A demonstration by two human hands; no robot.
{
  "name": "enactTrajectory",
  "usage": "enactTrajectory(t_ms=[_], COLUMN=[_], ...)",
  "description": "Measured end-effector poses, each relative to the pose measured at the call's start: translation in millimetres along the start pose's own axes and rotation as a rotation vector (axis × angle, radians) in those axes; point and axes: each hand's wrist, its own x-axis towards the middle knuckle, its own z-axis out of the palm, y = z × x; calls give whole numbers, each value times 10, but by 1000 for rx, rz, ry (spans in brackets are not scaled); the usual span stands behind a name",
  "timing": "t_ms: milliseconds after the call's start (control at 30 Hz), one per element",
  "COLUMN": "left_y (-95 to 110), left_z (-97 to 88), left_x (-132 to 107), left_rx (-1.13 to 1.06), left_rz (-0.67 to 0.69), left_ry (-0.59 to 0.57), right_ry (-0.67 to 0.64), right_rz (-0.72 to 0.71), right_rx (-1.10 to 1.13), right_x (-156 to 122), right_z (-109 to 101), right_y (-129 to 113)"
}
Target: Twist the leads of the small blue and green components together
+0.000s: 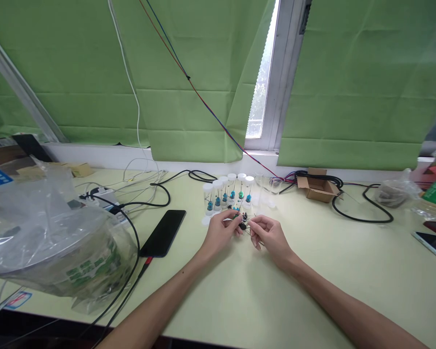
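My left hand point(222, 229) and my right hand point(269, 235) face each other just above the table, fingertips close together. Both are closed in a pinch; whatever they grip is too small to make out. Between them are a small black round part point(243, 226) and a black-and-silver part point(244, 216), with thin wire-like leads nearby. Right behind stands a group of several clear vials point(218, 196) with white caps, holding small blue or green parts on thin stems. A blue-green part point(236, 210) shows just beyond my left fingers, partly hidden by them.
Open clear vials point(272, 194) stand to the right of the capped ones, near a small cardboard box point(318, 189) and black cables point(376, 221). On the left lie a black phone point(163, 233) with its cable and a large plastic-wrapped bundle point(58, 242). Another phone point(434, 246) lies far right.
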Motion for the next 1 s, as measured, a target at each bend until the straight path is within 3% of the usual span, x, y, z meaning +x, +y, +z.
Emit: enactTrajectory(t_ms=[233,633,1000], left_y=[52,-29,-16], left_z=[28,27,27], left_x=[-28,-10,-17], left_rx=[45,47,95], left_rz=[27,14,23], left_ry=[29,36,35], right_ry=[3,-53,-158], right_rz=[12,-90,-147], right_rx=[38,20,-34], right_x=[-4,-29,-57], right_z=[7,44,54], right_y=[4,-17,-59])
